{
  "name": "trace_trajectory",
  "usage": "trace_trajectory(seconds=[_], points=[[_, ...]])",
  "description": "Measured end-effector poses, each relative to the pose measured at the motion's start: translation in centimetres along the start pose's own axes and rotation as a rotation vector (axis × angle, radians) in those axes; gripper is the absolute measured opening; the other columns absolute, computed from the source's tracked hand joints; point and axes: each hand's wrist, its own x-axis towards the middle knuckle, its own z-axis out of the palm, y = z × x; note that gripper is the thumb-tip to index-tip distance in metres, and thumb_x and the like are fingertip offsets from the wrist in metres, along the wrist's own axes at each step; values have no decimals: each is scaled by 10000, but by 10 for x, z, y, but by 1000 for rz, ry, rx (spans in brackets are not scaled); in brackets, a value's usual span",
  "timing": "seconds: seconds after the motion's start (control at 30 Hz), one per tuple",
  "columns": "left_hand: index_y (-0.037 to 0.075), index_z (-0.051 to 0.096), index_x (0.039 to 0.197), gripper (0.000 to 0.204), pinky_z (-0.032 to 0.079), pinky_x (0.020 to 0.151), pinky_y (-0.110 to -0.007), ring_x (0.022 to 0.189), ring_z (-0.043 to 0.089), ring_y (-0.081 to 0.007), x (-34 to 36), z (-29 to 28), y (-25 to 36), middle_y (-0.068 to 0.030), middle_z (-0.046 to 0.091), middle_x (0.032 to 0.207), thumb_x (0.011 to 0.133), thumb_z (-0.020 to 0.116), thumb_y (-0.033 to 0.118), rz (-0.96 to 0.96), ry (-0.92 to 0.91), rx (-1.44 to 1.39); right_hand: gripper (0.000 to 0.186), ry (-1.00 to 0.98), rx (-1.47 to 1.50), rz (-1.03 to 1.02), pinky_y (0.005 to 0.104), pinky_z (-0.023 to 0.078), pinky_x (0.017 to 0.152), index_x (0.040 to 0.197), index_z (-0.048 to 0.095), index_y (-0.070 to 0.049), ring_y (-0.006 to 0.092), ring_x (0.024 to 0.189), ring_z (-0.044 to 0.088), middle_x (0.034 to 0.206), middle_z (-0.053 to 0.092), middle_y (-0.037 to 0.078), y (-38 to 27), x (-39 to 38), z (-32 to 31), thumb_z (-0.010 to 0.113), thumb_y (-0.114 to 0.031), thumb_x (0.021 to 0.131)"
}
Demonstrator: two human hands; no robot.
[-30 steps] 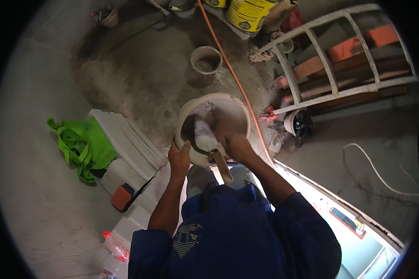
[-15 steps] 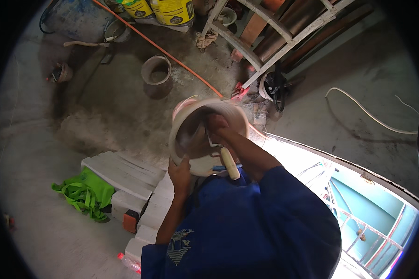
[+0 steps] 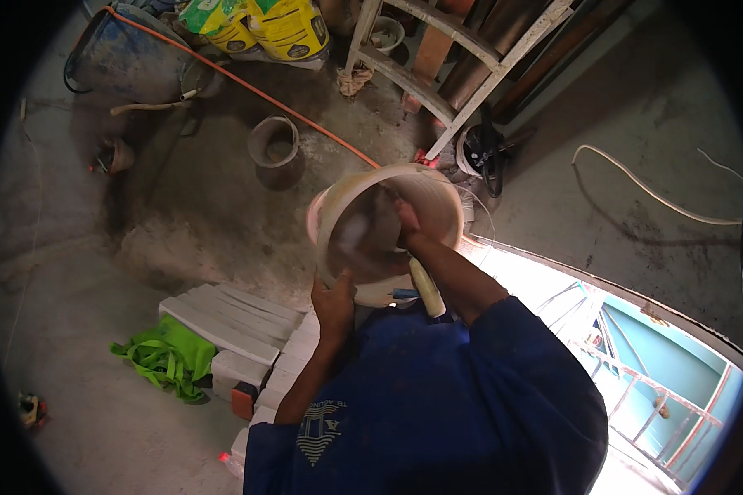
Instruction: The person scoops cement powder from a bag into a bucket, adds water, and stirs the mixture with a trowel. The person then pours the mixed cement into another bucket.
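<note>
In the head view one pale bucket [image 3: 388, 235] was held up in front of the person's chest, tilted so its open mouth faced the camera, above the concrete floor [image 3: 82, 346]. The left hand [image 3: 334, 304] gripped the bucket's lower rim, fingers curled over the edge and thumb outside. The right hand [image 3: 404, 223] reached inside the bucket, closed around a tool with a light wooden handle [image 3: 427, 287] that stuck out below the rim; the tool's working end was lost in the grey smear inside the bucket and could not be made out. One smaller empty bucket [image 3: 273, 142] stood on the floor well beyond, and one orange cable [image 3: 248, 82] ran past it from the far left toward the held bucket. Two yellow sacks [image 3: 260, 25] lay at the far edge of the floor, cut off by the frame. One white ladder [image 3: 446, 78] lay slanted at the far right, partly cropped. A stack of white blocks [image 3: 231, 318] sat near the person's left side, its count unclear, with one green bag [image 3: 169, 355] just beside it. One pale hose [image 3: 652, 190] curved on the floor at the right. The person's blue shirt [image 3: 446, 404] hid the floor beneath.
</note>
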Motion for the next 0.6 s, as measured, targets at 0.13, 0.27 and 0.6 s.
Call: trace_trajectory(seconds=[0.13, 0.27, 0.6], points=[[-59, 542, 1259, 384, 497, 833, -319, 962, 613, -186, -5, -3, 1, -134, 649, 1093, 940, 642, 131, 32, 18, 28, 380, -253, -519, -126, 375, 509, 941, 1261, 617, -71, 250, 1079, 642, 1204, 662, 147, -21, -6, 4, 564, -321, 979], [-67, 544, 1251, 373, 494, 844, -318, 975, 614, -189, -11, -4, 3, -141, 647, 1106, 950, 635, 132, -8, 14, -24, 294, -334, -891, -4, 362, 536, 868, 1192, 647, -58, 230, 997, 661, 1108, 688, 115, 31, 6, 10, 558, -238, 978], [-78, 563, 1232, 391, 495, 841, -339, 962, 618, -203, -3, -17, -31, -145, 645, 1112, 934, 648, 162, 1, 67, 11, 325, -348, -684, -73, 403, 532, 886, 1152, 679, -76, 303, 999, 663, 1065, 692, 150, -2, -67, 8, 633, -257, 887]])
